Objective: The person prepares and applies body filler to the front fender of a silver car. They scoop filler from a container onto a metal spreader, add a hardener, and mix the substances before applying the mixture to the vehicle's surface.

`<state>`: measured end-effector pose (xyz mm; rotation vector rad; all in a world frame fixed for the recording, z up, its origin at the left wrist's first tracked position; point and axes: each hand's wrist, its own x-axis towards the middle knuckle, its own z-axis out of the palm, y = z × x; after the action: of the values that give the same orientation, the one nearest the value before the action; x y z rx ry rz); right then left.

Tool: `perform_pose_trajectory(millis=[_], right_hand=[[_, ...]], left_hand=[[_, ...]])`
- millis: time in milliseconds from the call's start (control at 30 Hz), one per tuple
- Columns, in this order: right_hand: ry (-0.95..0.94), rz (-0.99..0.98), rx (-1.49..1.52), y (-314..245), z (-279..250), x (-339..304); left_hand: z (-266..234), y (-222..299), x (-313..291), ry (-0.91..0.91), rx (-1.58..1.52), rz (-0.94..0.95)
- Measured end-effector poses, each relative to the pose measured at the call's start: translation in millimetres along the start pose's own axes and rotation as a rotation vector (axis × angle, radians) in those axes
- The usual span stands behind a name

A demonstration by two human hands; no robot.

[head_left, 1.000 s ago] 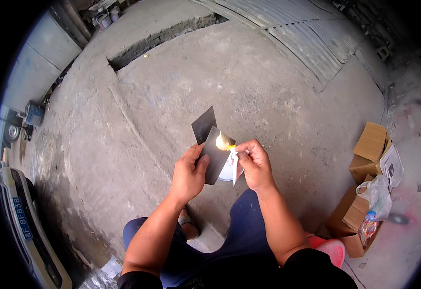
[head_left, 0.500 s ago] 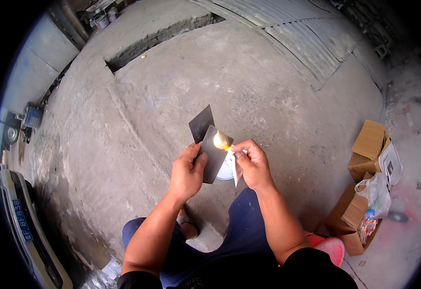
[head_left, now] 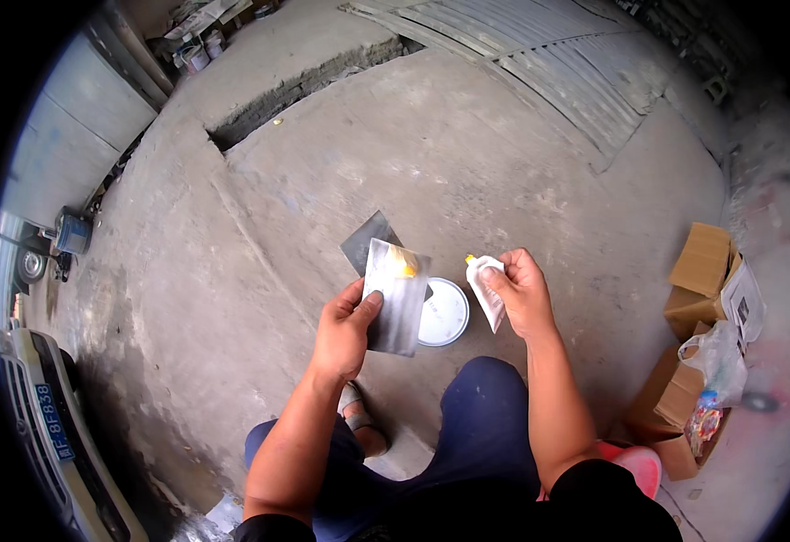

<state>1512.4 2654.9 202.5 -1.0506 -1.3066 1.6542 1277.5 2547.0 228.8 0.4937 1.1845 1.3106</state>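
Note:
My left hand is closed on two thin, flat metal putty scrapers. The front scraper catches the light and carries a cream-coloured dab of paste with a bright yellow spot near its top edge. Fanned out behind it is the darker scraper. To the right, apart from the scrapers, my right hand pinches a crumpled white squeeze tube with a yellow tip. Below and between my hands is a white round can lid, partly hidden by the front scraper.
Cardboard boxes and a clear plastic bag are at the right. A red tub stands by my right arm. A car front is at the lower left. A trench and metal floor plates lie ahead.
My right hand has drawn the tube away from the scrapers, to the right. The front scraper has tilted and looks brighter, and more of the round lid shows.

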Motion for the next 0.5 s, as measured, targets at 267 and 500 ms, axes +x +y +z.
perform_pose_trajectory(millis=[267,500], right_hand=[[-0.22,-0.353,-1.421,137.2,7.8,30.7],[-0.183,-0.72,-1.307,170.8,22.1,13.9]], left_hand=[[-24.0,14.6,-12.9,0.046,-0.092,0.113],[-61.9,34.0,-23.6,0.105,-0.21,0.162]])
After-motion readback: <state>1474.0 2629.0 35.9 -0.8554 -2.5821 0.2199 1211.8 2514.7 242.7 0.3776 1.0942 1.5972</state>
